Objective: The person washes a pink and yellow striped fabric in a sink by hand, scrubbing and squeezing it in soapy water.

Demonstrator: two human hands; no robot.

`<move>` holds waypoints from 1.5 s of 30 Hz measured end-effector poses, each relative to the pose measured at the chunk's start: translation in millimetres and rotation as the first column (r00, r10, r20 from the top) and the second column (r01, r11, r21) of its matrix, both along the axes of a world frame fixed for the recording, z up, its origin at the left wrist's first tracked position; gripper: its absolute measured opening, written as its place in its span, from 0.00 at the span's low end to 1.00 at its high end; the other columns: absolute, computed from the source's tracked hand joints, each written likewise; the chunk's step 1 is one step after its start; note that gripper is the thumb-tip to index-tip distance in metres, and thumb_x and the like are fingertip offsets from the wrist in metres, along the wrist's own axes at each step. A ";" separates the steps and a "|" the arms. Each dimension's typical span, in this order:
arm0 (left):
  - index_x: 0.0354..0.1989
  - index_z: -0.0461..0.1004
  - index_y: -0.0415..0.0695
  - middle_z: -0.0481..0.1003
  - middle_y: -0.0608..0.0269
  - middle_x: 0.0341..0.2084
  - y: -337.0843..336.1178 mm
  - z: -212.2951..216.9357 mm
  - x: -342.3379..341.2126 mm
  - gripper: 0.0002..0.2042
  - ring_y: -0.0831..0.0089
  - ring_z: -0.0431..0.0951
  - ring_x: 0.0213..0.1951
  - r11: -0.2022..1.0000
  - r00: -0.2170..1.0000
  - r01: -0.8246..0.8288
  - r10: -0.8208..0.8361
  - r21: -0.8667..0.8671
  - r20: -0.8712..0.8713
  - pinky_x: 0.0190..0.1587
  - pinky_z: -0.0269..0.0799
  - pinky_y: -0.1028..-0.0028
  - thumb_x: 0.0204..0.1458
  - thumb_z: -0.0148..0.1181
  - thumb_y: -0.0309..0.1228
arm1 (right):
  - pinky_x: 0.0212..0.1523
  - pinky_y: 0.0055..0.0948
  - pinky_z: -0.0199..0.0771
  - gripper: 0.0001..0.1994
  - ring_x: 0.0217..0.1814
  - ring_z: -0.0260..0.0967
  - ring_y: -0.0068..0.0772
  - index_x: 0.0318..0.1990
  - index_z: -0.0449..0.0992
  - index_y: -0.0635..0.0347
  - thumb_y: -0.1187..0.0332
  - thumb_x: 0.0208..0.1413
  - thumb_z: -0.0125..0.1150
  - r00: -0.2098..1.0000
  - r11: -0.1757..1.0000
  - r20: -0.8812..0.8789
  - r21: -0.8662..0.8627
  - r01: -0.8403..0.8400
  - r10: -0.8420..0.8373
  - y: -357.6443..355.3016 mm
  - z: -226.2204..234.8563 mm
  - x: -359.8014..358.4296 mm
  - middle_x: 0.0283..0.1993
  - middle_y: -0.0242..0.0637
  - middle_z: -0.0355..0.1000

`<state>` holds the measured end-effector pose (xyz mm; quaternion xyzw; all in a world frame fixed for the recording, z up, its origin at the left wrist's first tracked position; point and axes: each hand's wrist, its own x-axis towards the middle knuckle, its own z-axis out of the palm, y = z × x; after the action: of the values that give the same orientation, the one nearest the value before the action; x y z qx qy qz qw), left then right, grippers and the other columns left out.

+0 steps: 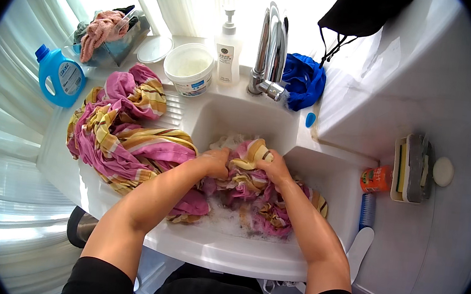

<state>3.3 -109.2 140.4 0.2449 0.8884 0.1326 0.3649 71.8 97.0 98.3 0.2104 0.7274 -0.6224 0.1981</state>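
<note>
Pink, yellow and brown striped cloth (246,178) lies bunched in the white sink basin (239,112), partly sunk in foamy water. My left hand (216,162) is closed around its left part. On the other side, my right hand (273,166) grips a raised yellow fold of the same cloth. Both hands are close together above the suds, and some fingers are hidden by cloth. A large heap of matching fabric (125,143) covers the ribbed ledge at the left and hangs into the basin; I cannot tell whether it is one piece.
A chrome faucet (269,55) rises behind the basin, near a pump bottle (227,59), white tub (188,72) and blue cloth (300,85). A blue detergent jug (62,79) and clear bin (113,43) stand left. At right are an orange container (376,179), wall holder (413,170) and blue brush (367,210).
</note>
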 end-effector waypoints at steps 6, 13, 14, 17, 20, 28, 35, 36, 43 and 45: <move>0.55 0.67 0.45 0.74 0.44 0.41 -15.1 66.1 57.1 0.33 0.52 0.75 0.44 0.955 0.956 0.285 -0.289 0.085 0.040 0.47 0.70 0.62 0.37 0.63 0.45 | 0.59 0.35 0.60 0.43 0.59 0.59 0.48 0.67 0.51 0.52 0.63 0.40 0.64 0.906 0.886 -0.210 0.375 -0.274 0.368 12.0 62.2 84.5 0.58 0.54 0.56; 0.69 0.44 0.47 0.46 0.42 0.66 -37.5 5.6 114.6 0.40 0.43 0.47 0.66 0.728 0.618 0.464 -0.675 -0.506 -0.404 0.65 0.35 0.46 0.52 0.50 0.52 | 0.61 0.75 0.27 0.43 0.75 0.22 0.59 0.64 0.62 0.46 0.45 0.35 0.65 0.401 0.132 0.099 0.850 -0.511 0.910 -33.4 28.4 117.5 0.72 0.57 0.31; 0.70 0.42 0.47 0.44 0.44 0.68 -31.2 -17.9 109.2 0.38 0.43 0.45 0.67 0.658 0.567 0.444 -0.732 -0.608 -0.378 0.65 0.34 0.45 0.54 0.47 0.51 | 0.61 0.75 0.28 0.43 0.75 0.22 0.59 0.64 0.62 0.47 0.45 0.35 0.65 0.404 0.105 0.132 0.852 -0.513 0.905 -39.7 24.2 111.8 0.72 0.57 0.31; 0.70 0.43 0.48 0.43 0.52 0.69 -5.9 -80.4 102.7 0.33 0.43 0.46 0.66 0.573 0.593 0.323 -0.743 -0.753 -0.311 0.64 0.34 0.42 0.58 0.40 0.48 | 0.61 0.73 0.32 0.42 0.74 0.25 0.59 0.63 0.63 0.48 0.46 0.35 0.65 0.449 0.053 0.147 0.914 -0.403 0.882 -43.3 -22.5 101.9 0.72 0.57 0.33; 0.67 0.53 0.47 0.54 0.52 0.65 8.6 -89.8 79.0 0.31 0.51 0.53 0.65 0.633 0.785 0.420 -0.612 -0.650 -0.089 0.64 0.36 0.43 0.57 0.41 0.49 | 0.62 0.64 0.39 0.35 0.71 0.40 0.60 0.62 0.63 0.49 0.52 0.42 0.59 0.463 -0.050 0.152 0.973 -0.225 0.873 -51.3 -75.7 92.1 0.67 0.59 0.50; 0.45 0.75 0.42 0.73 0.45 0.46 -16.4 -213.3 42.1 0.28 0.52 0.71 0.50 0.997 0.815 0.061 -0.083 -0.057 -0.573 0.55 0.65 0.61 0.36 0.63 0.48 | 0.45 0.39 0.72 0.23 0.42 0.73 0.50 0.41 0.78 0.57 0.53 0.36 0.63 0.610 0.278 0.120 0.809 -0.517 0.784 -44.9 -104.5 11.0 0.36 0.47 0.76; 0.38 0.78 0.40 0.77 0.45 0.37 1.7 -7.7 21.9 0.30 0.52 0.77 0.42 0.990 0.991 0.137 -0.137 0.036 -0.011 0.45 0.72 0.63 0.26 0.72 0.47 | 0.49 0.29 0.70 0.29 0.43 0.73 0.33 0.45 0.76 0.63 0.57 0.31 0.71 0.896 0.841 -0.041 0.366 -0.398 0.441 -4.5 24.1 33.0 0.40 0.41 0.76; 0.39 0.78 0.38 0.78 0.45 0.35 -0.6 13.1 25.6 0.35 0.53 0.78 0.41 0.990 0.995 0.073 -0.080 0.121 0.058 0.45 0.72 0.63 0.22 0.75 0.50 | 0.51 0.28 0.68 0.31 0.43 0.70 0.28 0.46 0.75 0.64 0.61 0.30 0.75 0.914 0.926 -0.162 0.122 -0.356 0.373 4.0 38.9 44.9 0.43 0.35 0.75; 0.34 0.79 0.36 0.78 0.51 0.24 -18.9 92.2 19.9 0.32 0.63 0.78 0.30 0.966 0.988 0.019 -0.058 0.258 0.144 0.35 0.72 0.66 0.28 0.75 0.53 | 0.42 0.22 0.72 0.16 0.40 0.70 0.18 0.45 0.74 0.66 0.64 0.53 0.64 0.982 0.967 -0.121 -0.190 -0.169 0.148 52.6 64.9 82.7 0.40 0.32 0.75; 0.33 0.80 0.37 0.77 0.54 0.20 -22.5 109.3 5.7 0.28 0.71 0.76 0.26 0.967 0.990 -0.040 0.004 0.253 0.143 0.32 0.71 0.68 0.33 0.73 0.52 | 0.41 0.21 0.72 0.16 0.38 0.70 0.17 0.45 0.74 0.66 0.64 0.54 0.63 0.973 0.973 -0.063 0.083 -0.215 0.220 45.9 74.9 81.3 0.39 0.32 0.75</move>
<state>9.0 -131.7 249.6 0.2700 0.8384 0.2670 0.3910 153.1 142.9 173.2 0.1144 0.7758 -0.5760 0.2307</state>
